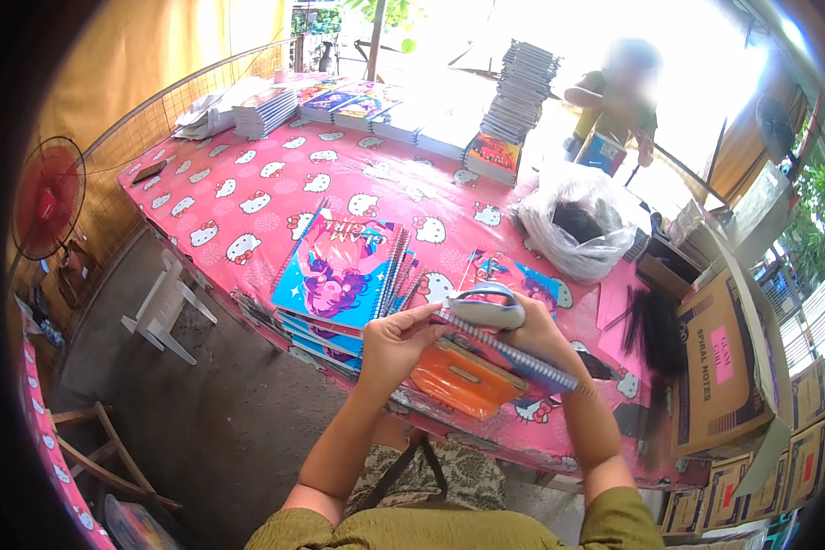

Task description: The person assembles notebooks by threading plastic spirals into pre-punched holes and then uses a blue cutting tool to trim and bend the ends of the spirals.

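L hand grips the near end of a spiral notebook held edge-up above an orange pouch at the table's front edge; R hand is closed round a grey-blue tool pressed on the notebook's wire spine. Just left lies a stack of notebooks, w/ a clear plastic bag further back & loose black spiral wires to the right

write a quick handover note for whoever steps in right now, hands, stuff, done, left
Left hand: pinching the near end of a spiral notebook by its coil edge.
Right hand: holding the same notebook from the far side, a grey-blue handheld tool at its top.
Nearby: orange pouch beneath, stack of pink-blue spiral notebooks on the left, black coils on the right.
Done: cannot tell.
Left: the notebook in hand is not set down.
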A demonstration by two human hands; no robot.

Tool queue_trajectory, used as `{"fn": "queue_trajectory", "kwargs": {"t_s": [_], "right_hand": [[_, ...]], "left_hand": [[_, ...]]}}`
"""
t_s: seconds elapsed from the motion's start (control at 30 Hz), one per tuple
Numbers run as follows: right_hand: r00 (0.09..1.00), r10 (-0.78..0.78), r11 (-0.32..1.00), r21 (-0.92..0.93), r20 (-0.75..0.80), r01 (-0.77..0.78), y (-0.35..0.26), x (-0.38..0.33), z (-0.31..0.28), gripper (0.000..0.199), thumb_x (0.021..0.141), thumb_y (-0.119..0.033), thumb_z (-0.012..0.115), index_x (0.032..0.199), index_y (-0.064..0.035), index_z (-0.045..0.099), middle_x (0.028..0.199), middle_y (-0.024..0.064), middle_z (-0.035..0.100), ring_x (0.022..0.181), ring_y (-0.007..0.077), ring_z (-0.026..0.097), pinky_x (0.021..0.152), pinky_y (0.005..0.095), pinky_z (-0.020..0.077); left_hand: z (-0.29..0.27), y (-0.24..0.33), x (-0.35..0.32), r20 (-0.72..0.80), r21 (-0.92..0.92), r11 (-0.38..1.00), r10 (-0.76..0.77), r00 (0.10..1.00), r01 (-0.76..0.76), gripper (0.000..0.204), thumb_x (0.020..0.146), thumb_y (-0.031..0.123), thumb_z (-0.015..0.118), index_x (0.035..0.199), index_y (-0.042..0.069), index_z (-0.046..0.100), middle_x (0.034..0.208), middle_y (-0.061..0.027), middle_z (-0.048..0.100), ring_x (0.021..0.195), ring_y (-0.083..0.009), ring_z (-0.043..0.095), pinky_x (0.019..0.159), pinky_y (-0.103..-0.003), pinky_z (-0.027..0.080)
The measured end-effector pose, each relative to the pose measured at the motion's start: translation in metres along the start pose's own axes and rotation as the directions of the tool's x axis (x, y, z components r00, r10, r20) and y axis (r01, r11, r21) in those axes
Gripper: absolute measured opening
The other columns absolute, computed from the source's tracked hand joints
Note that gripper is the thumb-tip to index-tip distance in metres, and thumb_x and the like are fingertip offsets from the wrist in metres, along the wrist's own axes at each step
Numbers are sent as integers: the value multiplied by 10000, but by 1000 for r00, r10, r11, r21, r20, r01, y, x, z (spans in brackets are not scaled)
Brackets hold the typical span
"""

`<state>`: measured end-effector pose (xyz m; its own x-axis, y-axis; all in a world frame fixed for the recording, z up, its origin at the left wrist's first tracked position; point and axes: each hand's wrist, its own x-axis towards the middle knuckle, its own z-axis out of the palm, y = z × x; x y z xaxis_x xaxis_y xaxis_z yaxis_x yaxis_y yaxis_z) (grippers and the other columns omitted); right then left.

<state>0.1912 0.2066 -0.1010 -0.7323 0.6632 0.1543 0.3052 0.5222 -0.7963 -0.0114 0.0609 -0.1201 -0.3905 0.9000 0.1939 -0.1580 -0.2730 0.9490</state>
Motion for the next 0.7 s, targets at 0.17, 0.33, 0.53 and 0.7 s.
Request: {"fn": "queue_trajectory", "kwargs": {"t_s": [0.17, 0.33, 0.53, 0.7], "right_hand": [[938, 227, 853, -412, -262, -321, 12, -62, -14, 472, 710, -210, 776, 1119, -40, 613, 1031, 167, 655, 955, 290, 657, 770, 389, 531], [963, -68, 792, -601, -262, -108, 28, -136, -6, 496, 705, -286, 791, 1097, -37, 617, 1250, 190, 563, 1113, 323, 580, 905, 406, 483], [847, 291, 694, -511, -445, -507, 29, -252, -6, 575, 802, -337, 712, 1269, -61, 521, 1388, 202, 433, 1289, 410, 393, 1062, 562, 283], [800, 247, 593, -568, -547, -571, 41, -263, 7, 522, 849, -306, 651, 1278, -45, 506, 1318, 181, 482, 1272, 371, 408, 1067, 565, 262]], "left_hand": [[3, 19, 6, 106, 78, 996, -53, 993, 45, 248, 789, -5, 742, 1026, -30, 669, 945, -82, 702, 856, -95, 647, 740, -227, 524], [30, 64, 12, 76, 208, 751, 627, 776, -627, 219, 740, 46, 810, 910, 23, 675, 900, -105, 707, 751, -95, 637, 644, -251, 523], [21, 114, -48, 212, 360, 330, 882, 421, -873, 208, 739, -7, 778, 914, 59, 689, 979, -66, 711, 777, -164, 677, 630, -277, 540], [51, 29, -49, 370, 373, 698, 492, 788, -611, 282, 718, 21, 777, 981, 10, 676, 1000, -113, 690, 829, -233, 681, 674, -318, 549]]}}
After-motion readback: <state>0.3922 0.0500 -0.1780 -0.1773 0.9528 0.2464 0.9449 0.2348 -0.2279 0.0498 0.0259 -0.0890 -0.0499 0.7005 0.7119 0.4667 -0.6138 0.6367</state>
